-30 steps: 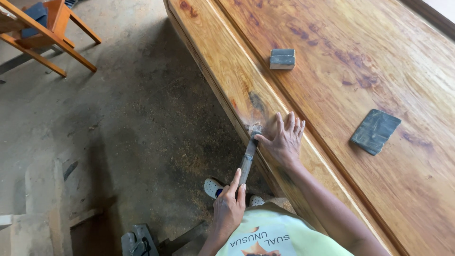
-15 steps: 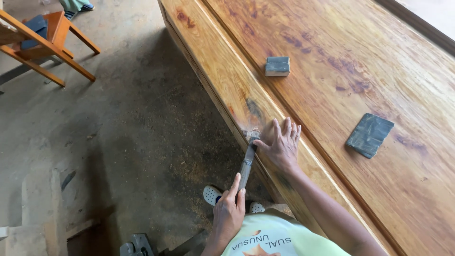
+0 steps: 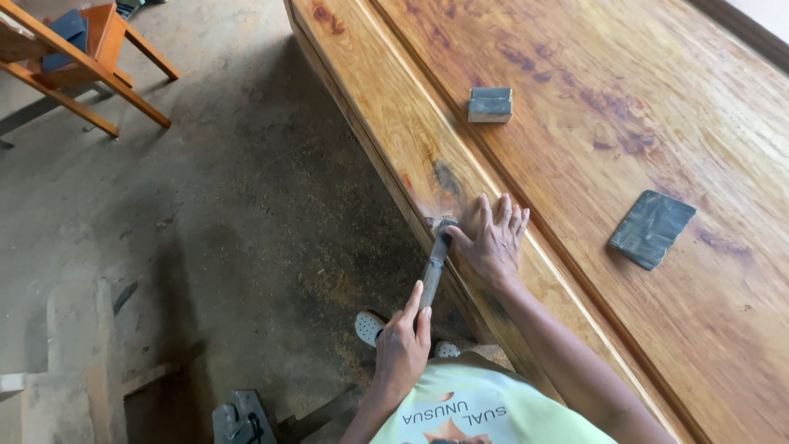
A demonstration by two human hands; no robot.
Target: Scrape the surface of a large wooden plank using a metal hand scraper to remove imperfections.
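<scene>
— Two hands are working one tool: the left hand point(image 3: 403, 345) is clenching around the lower end of the file point(image 3: 433, 270), and the right hand point(image 3: 493, 240) is lying flat with fingers spread, its thumb pressing the tool's tip down onto the edge of the wooden slab point(image 3: 386, 99).

— Is anything changing from a second ago?

— Very little is shifting. The tip is staying on the same pale, scuffed patch of the rim, beside the dark knot; both hands are keeping their places, so the rubbing seems to be continuing on that one spot.

— Which way is the file pointing?

— Its long axis is running from the clenched hand up and slightly rightward, away from the person's body, with the working end at the slab's edge under the thumb.

— And beyond the grip?

— Farther out past the fingertips a sanding block point(image 3: 490, 104) is sitting on the wood, and off to the right a dark sheet of sandpaper point(image 3: 652, 228) is lying flat.
</scene>
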